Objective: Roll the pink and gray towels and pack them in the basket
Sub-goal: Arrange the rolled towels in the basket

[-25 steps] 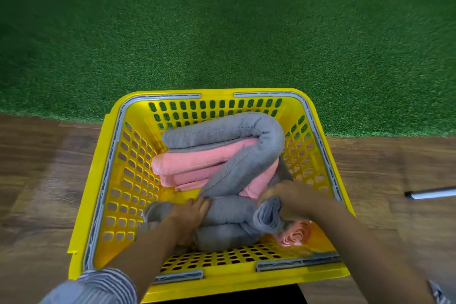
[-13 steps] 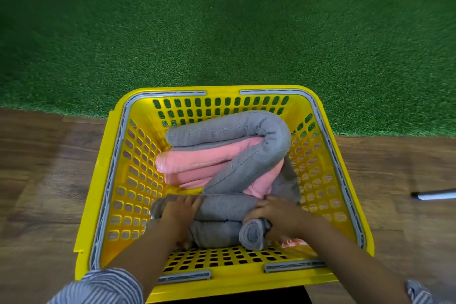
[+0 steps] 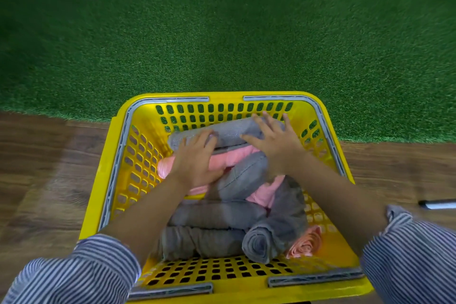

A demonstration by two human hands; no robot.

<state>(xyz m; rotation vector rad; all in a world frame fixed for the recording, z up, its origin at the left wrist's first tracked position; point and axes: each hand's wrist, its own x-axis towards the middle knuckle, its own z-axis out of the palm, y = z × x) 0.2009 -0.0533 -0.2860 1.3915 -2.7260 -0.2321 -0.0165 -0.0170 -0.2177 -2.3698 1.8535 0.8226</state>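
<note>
Presently, the long gray towel roll [image 3: 229, 132] lay uppermost at the far end of the yellow basket [image 3: 108, 175], its long axis running left to right along the far wall before bending at the right and doubling back toward me as a second gray length [image 3: 243, 176]. Pink towel rolls [image 3: 233, 158] sat tucked inside that bend, with one pink end [image 3: 164, 168] showing near the left wall. Nearer me, two more gray rolls [image 3: 212, 215] lay crosswise on the floor of the basket, a rolled gray end [image 3: 259, 245] faced me at the near right, and a pink roll end [image 3: 307, 244] sat just beside it. I noted my right hand [image 3: 276, 142] flat on the bend of the top gray roll, fingers spread and straight, pressing rather than gripping. My left hand [image 3: 195, 158] lay across the gray roll's left stretch and the pink beneath it, fingers extended and together, clasping nothing. Both hands sat directly on top of the roll, so the roll's axis ran across my fingers; I judged the coming move to be a downward press to seat it, with the right hand better placed over the springy bend. Every towel I could see was inside the basket. Beyond lay green turf [image 3: 222, 32], wooden floor [image 3: 49, 168] and a pen-like object [image 3: 436, 204] to the right.
</note>
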